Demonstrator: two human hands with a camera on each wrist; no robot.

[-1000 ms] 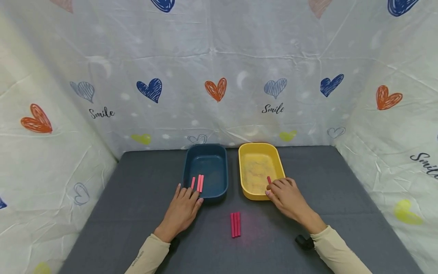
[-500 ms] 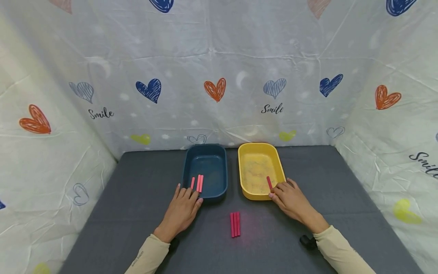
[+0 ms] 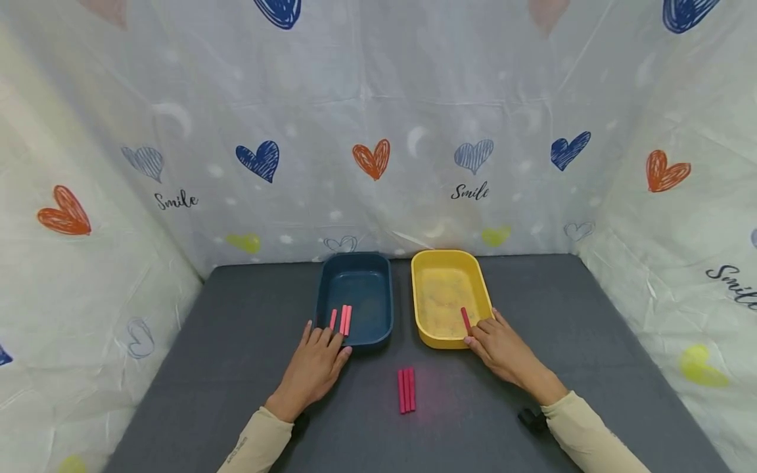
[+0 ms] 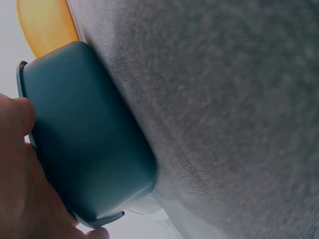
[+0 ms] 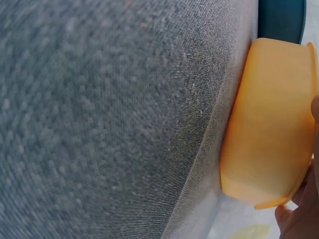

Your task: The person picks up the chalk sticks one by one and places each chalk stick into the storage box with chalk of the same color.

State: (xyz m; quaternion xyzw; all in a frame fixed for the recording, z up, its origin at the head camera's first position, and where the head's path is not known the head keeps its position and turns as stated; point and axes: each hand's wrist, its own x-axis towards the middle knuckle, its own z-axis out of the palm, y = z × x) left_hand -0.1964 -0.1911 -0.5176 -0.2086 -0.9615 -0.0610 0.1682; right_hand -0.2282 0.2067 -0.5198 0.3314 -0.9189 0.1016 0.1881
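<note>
My left hand point(image 3: 313, 364) holds the near left corner of a dark blue tray point(image 3: 384, 289), thumb at the front rim and fingers over the edge. In the left wrist view its thumb point(image 4: 22, 114) overlaps the rim. Three pink sticks point(image 3: 345, 320) lie in the blue tray by those fingers. My right hand point(image 3: 511, 355) grips the near right corner of a yellow tray point(image 3: 418, 295), thumb at the front rim, other fingers bent over the edge. One dark red stick point(image 3: 465, 320) lies inside the yellow tray; its near end is hidden by the fingers.
Three red sticks point(image 3: 406, 391) lie side by side on the grey tablecloth point(image 3: 355, 440), in front of the trays. The trays stand a small gap apart near the back edge. A white curtain point(image 3: 414, 98) with printed hearts hangs behind and at both sides.
My right hand has shifted slightly right, to the yellow tray's corner, and more of the red stick shows. My left hand keeps its place on the blue tray.
</note>
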